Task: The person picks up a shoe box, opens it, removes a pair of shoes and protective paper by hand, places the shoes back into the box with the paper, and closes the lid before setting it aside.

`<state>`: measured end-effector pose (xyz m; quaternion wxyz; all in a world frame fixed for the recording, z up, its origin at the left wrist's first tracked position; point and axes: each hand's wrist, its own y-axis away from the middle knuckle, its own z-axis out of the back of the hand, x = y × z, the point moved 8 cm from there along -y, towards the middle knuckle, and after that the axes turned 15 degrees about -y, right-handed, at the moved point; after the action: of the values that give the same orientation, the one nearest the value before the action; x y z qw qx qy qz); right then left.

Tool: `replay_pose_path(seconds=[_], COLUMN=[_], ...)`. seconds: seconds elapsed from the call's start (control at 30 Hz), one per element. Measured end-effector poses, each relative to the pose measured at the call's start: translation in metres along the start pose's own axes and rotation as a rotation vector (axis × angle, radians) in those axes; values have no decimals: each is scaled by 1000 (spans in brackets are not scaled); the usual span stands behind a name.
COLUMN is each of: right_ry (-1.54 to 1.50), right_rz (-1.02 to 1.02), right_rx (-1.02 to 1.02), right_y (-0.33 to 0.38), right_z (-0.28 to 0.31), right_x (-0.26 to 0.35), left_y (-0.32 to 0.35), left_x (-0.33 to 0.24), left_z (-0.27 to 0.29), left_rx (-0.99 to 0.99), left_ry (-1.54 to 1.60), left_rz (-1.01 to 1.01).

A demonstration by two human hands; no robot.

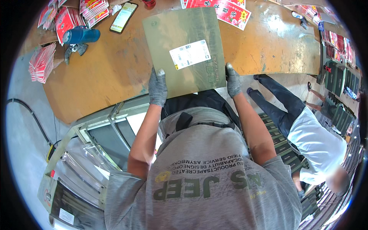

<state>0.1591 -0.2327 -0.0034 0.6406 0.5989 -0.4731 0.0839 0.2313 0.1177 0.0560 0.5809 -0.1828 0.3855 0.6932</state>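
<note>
A flat olive-green box with a glossy surface and a white printed label is in front of me at the table's near edge. My left hand, in a grey glove, grips its near left corner with the thumb on top. On the opposite side my right hand, gloved alike, holds the right edge near the corner. The fingers beneath the box are hidden. Whether the box rests on the table or is lifted off it, I cannot tell.
The worn wooden table carries a phone, a blue bottle and red printed packets. A metal-framed machine stands at left. To the right is another person, near stacked dark green boxes.
</note>
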Motion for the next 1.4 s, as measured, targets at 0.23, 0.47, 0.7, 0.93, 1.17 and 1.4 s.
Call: replay_pose_path(seconds=[0.23,0.47,0.7,0.93,1.17,1.4], right_ry=[31,1183,1876,1433,663,270], right_rz=[-90,933,728,1035,548,429], right_rx=[199,-87,115,-92,246,21], right_y=[16,-47,-192,-204,-75,-21], right_z=[-49,-89,-121,-149,-126,-24], right_x=[-27,122,184,265,169,111], left_y=[-31,-8,50,53,22,-80], left_x=[7,20,52,74,19,12], left_z=[52,83,48,19,51,61], left_rx=[68,-129,-381,-153,-133,-130], left_ry=[-77,-229,-21,451,376,203], left_rz=[92,219,289,438,184,157])
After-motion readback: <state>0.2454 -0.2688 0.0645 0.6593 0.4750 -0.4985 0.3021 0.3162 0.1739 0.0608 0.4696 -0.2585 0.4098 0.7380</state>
